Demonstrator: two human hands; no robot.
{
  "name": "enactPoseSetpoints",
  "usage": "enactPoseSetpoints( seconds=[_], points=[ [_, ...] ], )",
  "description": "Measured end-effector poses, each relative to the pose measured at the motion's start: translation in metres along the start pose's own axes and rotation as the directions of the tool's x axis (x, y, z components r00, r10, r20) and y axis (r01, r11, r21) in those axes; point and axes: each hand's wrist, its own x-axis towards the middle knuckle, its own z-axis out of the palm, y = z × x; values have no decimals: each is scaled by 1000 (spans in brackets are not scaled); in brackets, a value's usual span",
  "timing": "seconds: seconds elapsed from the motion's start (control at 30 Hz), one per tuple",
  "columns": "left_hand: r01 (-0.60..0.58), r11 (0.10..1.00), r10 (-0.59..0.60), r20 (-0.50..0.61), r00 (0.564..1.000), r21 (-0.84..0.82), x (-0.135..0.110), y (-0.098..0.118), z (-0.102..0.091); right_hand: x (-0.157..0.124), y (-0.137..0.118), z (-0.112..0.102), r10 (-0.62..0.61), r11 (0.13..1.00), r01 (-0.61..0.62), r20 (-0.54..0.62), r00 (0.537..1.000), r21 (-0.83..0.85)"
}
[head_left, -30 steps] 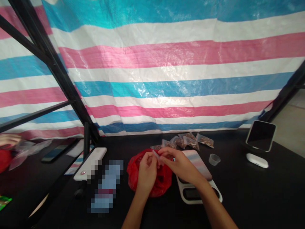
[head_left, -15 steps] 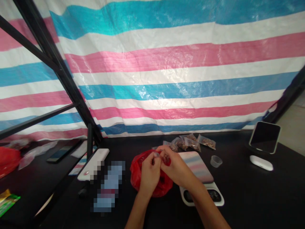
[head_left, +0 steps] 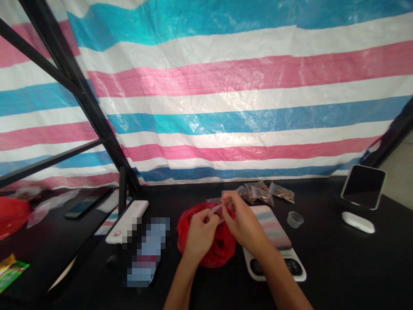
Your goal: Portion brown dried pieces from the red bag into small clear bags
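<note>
Over a red plastic bag (head_left: 222,249) on the black table, my two hands work close together. My left hand (head_left: 201,230) is closed, thumb and fingers pinching one edge of a small clear plastic bag (head_left: 218,210). At the other side of that small bag, my right hand (head_left: 240,221) has its fingers closed on it too. Whether anything is inside the small bag I cannot make out. Just right of the red bag, partly behind my right forearm, stands a white kitchen scale (head_left: 274,228) with a shiny plate.
Several filled clear bags (head_left: 263,194) lie behind the scale. To the right are a small clear cup (head_left: 294,219), a white case (head_left: 358,222) and a tilted dark-screened device (head_left: 364,186). A white power bank (head_left: 129,219) and a blurred-out phone (head_left: 148,252) lie left.
My hands have drawn slightly apart, with the small clear bag now showing stretched between them. The view has shifted a little.
</note>
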Motion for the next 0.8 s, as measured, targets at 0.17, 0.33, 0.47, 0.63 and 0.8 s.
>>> enactPoseSetpoints(
  seconds=[0.17, 0.33, 0.47, 0.63, 0.8],
  points=[
    [-17, 984, 13, -23, 1000, -179, 1, -6, -2, 2, 2, -1, 167, 980, -161, -48, 985, 114],
    [-3, 905, -21, -51, 998, -426, 4, -18, -5, 2, 5, 11, 288, 957, -287, -46, 956, 24],
    [-48, 943, 22, -82, 996, -329, 3, -23, -10, 8, 10, 19, 337, 923, -332, 8, 941, 193],
    [-111, 991, 130, -338, 932, 76, -3, -21, -18, 16, 10, 21, 360, 906, -320, -108, 927, 276],
    [-39, 988, 96, -401, 911, 147, -3, -29, -18, 14, 8, 27, 315, 936, -306, -21, 949, 176]
  ],
)
